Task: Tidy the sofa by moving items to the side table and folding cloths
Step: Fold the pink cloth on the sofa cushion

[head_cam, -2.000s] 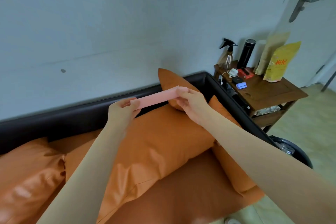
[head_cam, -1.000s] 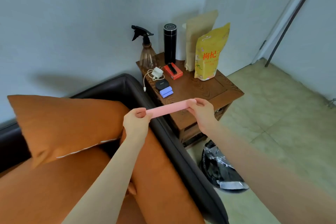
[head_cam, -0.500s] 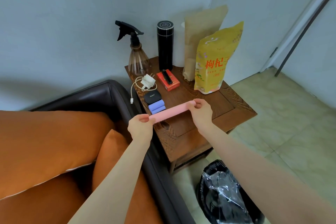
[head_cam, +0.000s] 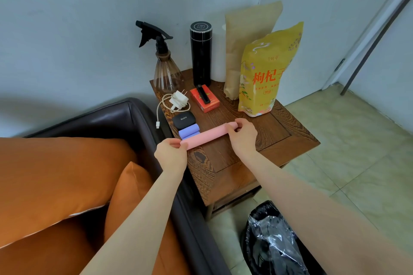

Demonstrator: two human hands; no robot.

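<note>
You are holding a long, narrow folded pink cloth (head_cam: 206,136) by its ends, left hand (head_cam: 171,154) and right hand (head_cam: 243,135) each pinching one, low over the dark wooden side table (head_cam: 279,136). Between your grips, just behind it, two lilac rolls (head_cam: 189,131) are lying; lower both ends level onto the bare wood nearer you before letting go.

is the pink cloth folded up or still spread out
Folded up. The pink cloth is a narrow compact strip, pinched at its ends by the left hand and right hand over the side table.
</note>
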